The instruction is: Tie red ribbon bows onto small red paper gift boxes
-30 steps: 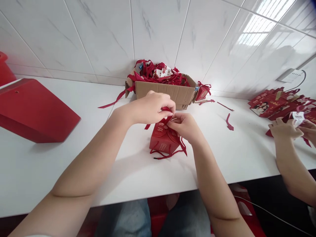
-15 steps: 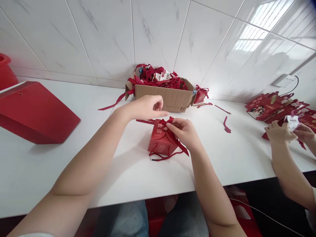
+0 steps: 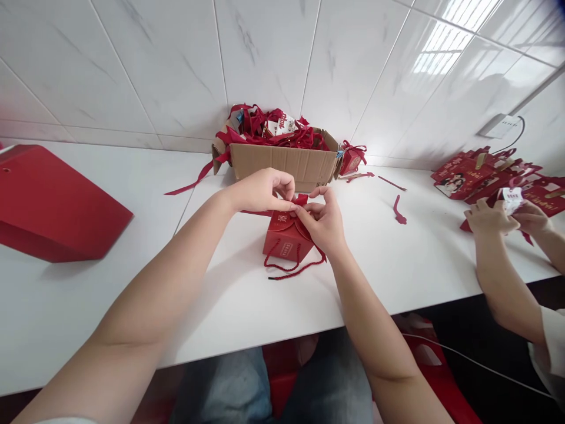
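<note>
A small red gift box (image 3: 283, 240) with gold print stands on the white table (image 3: 220, 294), a dark red cord looped in front of it. A red ribbon (image 3: 301, 200) sits at its top. My left hand (image 3: 263, 189) pinches the ribbon from the left, fingers closed. From the right, my right hand (image 3: 323, 221) grips the ribbon and rests on the box top.
A cardboard box (image 3: 282, 162) full of red ribbons stands against the tiled wall. A large red flat piece (image 3: 53, 203) lies at the left. Loose ribbon scraps (image 3: 398, 211) lie to the right. Another person's hands (image 3: 507, 218) hold a white tag near a pile of red boxes (image 3: 481, 174).
My left hand let go of the ribbon, drew back, then came back to pinch it at the box top. The right hand stayed on the box. The camera shifted slightly.
</note>
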The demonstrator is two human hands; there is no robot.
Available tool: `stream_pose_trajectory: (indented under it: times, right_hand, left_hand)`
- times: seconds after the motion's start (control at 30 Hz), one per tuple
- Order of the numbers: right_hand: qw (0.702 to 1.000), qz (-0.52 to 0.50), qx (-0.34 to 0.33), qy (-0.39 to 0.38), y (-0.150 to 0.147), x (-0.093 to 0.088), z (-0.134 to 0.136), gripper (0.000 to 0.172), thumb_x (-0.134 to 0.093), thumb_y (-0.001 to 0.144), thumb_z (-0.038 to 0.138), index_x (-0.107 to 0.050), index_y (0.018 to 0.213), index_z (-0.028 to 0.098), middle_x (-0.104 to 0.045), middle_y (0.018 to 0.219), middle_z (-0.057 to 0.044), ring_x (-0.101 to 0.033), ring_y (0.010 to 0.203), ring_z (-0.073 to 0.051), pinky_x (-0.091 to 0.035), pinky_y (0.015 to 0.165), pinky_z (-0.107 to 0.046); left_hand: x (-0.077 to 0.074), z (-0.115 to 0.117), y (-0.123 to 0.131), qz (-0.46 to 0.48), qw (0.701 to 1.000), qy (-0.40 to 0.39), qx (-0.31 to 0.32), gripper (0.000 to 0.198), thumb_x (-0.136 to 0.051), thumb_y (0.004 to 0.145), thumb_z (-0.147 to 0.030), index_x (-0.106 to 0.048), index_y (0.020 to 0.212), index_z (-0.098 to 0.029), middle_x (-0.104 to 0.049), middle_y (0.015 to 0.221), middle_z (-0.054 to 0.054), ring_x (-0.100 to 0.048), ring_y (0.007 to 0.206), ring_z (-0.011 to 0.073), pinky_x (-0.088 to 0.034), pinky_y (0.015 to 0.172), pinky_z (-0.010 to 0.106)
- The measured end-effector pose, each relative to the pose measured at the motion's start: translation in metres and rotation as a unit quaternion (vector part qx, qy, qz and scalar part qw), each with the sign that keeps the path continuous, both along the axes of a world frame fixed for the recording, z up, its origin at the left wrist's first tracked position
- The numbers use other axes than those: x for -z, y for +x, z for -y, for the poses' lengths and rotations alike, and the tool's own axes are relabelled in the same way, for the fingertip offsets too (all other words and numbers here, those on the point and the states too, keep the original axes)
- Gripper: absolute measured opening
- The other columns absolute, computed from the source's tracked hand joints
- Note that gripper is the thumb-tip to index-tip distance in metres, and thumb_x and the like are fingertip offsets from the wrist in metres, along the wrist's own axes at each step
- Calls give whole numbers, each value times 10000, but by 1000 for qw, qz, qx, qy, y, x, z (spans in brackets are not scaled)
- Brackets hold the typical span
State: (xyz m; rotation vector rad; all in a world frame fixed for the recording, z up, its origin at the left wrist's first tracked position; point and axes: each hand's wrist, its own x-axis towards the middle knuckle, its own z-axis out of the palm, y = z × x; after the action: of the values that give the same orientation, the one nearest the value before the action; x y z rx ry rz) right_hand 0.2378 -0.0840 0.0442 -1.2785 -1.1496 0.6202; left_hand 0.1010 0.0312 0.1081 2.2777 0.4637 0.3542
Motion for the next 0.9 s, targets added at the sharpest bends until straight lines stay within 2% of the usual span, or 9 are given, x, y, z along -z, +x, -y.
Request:
stream_pose_trajectory:
  times: [0.1, 0.3, 0.5, 0.7, 0.9]
  right_hand:
    - [1000, 6, -1, -2, 3, 1, -2, 302, -649, 783, 334, -384, 906, 259, -678, 679, 52, -547, 491, -91, -356, 480, -204]
    - [1000, 14, 5, -18, 6, 1, -3, 286, -670, 763, 401, -504, 913, 223, -706, 721, 3, -659, 633, -136, -453, 561, -229]
    - [1000, 5, 12, -19, 4, 0, -2, 302, -677, 761, 400, -553, 980, 231, -721, 704, 8, -667, 625, -144, -470, 552, -234]
    - [999, 19, 34, -9, 3, 2, -2, 207, -685, 756, 372, -724, 859, 197, -750, 859, -54, -695, 796, -190, -536, 704, -291]
    - [994, 65, 92, -16, -3, 5, -3, 329, -694, 745, 403, -745, 1010, 217, -753, 917, -46, -669, 790, -195, -545, 757, -331]
  left_hand:
    - [6, -1, 4, 39, 997, -71, 17, 331, -735, 676, -282, -498, 888, -191, -674, 874, 21, -619, 763, 142, -494, 707, 304]
    - [7, -2, 3, 30, 995, -93, 29, 361, -751, 683, -241, -532, 963, -176, -695, 865, 45, -653, 746, 156, -516, 707, 321]
    - [7, -2, 4, 31, 996, -82, 11, 347, -752, 693, -242, -526, 952, -192, -707, 792, 17, -640, 707, 145, -501, 708, 312]
    - [7, -2, 4, 20, 997, -74, 20, 306, -724, 711, -261, -511, 919, -194, -704, 822, 26, -623, 704, 138, -478, 666, 285]
    - [11, -3, 6, 45, 999, -3, -29, 242, -665, 737, -236, -484, 896, -211, -712, 872, 21, -641, 778, 159, -487, 730, 313]
